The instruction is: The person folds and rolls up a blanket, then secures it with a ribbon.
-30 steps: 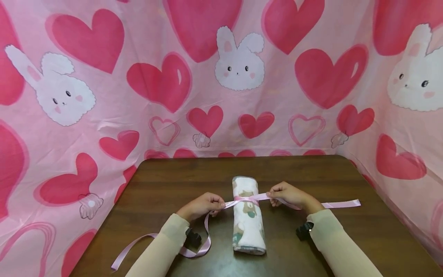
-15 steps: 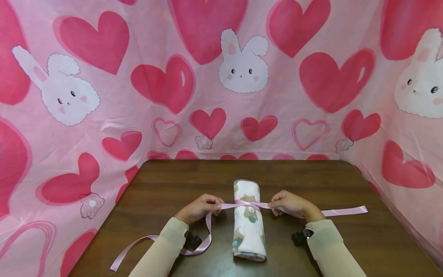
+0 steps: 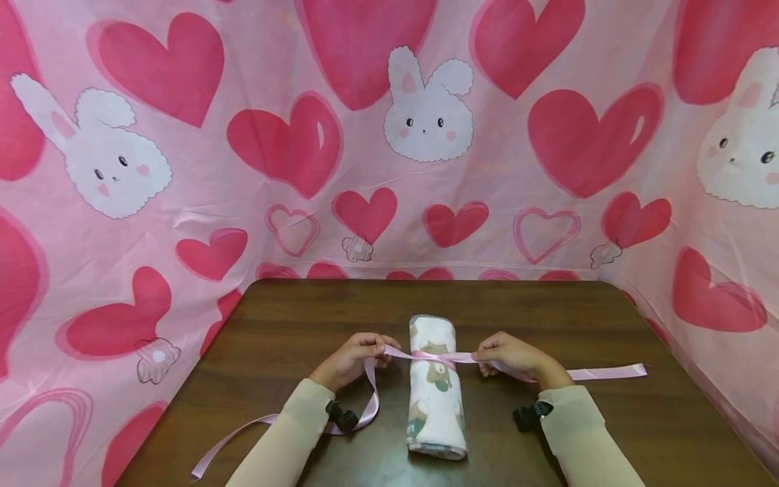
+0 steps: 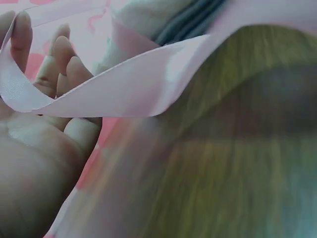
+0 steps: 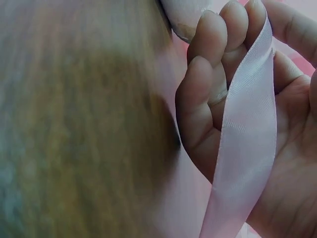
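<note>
A rolled white towel [image 3: 437,412] with brown and green animal prints lies lengthwise on the table. Around its middle runs a pink satin ribbon [image 3: 431,357], crossed over on top. My left hand [image 3: 355,358] pinches the ribbon just left of the roll, and my right hand [image 3: 510,354] pinches it on the right; both stretches between hands and roll look taut. In the left wrist view the ribbon [image 4: 133,89] loops down from the thumb and finger. The right wrist view shows the ribbon [image 5: 247,134] hanging from the fingertips across the palm.
A loose ribbon tail [image 3: 231,443] curls over the table on the left; the other tail [image 3: 608,372] lies out to the right. The brown wooden table [image 3: 328,304] is backed by a pink heart-and-bunny cloth [image 3: 420,182]. Each wrist wears a small black camera [image 3: 529,416].
My left hand has risen slightly and tilted, lifting its ribbon end a little. My right hand has moved slightly closer to me, then stays put. The head view has shifted a little.
</note>
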{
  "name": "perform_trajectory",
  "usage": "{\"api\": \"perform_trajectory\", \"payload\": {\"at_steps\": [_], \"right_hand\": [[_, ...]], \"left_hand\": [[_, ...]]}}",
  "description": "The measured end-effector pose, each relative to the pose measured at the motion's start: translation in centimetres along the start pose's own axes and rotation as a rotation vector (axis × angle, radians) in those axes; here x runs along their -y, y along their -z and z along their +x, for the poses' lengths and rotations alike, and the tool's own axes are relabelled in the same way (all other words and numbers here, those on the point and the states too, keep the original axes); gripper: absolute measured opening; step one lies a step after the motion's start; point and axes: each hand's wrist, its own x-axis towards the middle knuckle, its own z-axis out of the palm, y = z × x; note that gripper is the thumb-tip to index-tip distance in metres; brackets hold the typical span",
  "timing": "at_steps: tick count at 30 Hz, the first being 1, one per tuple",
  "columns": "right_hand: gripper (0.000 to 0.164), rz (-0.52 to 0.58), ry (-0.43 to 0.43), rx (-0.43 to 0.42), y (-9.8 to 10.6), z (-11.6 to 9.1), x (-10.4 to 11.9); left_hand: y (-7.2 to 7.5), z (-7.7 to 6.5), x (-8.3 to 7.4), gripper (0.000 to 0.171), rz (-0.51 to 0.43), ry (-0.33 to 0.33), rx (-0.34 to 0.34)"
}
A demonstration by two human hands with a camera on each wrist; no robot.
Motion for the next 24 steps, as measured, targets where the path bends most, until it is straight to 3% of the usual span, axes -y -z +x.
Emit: {"api": "perform_trajectory", "payload": {"at_steps": [7, 12, 24], "right_hand": [[0.036, 0.003, 0.007, 0.006, 0.1, 0.2, 0.1], [0.035, 0.019, 0.01, 0.016, 0.1, 0.1, -0.2], [0.036, 0.042, 0.043, 0.034, -0.2, 0.0, -0.4]], "left_hand": [[-0.5, 0.8, 0.1, 0.04, -0.136, -0.055, 0.003], [-1.1, 1.3, 0.1, 0.051, -0.209, -0.1, -0.005], [-2.3, 1.9, -0.5, 0.055, -0.259, -0.204, 0.072]]}}
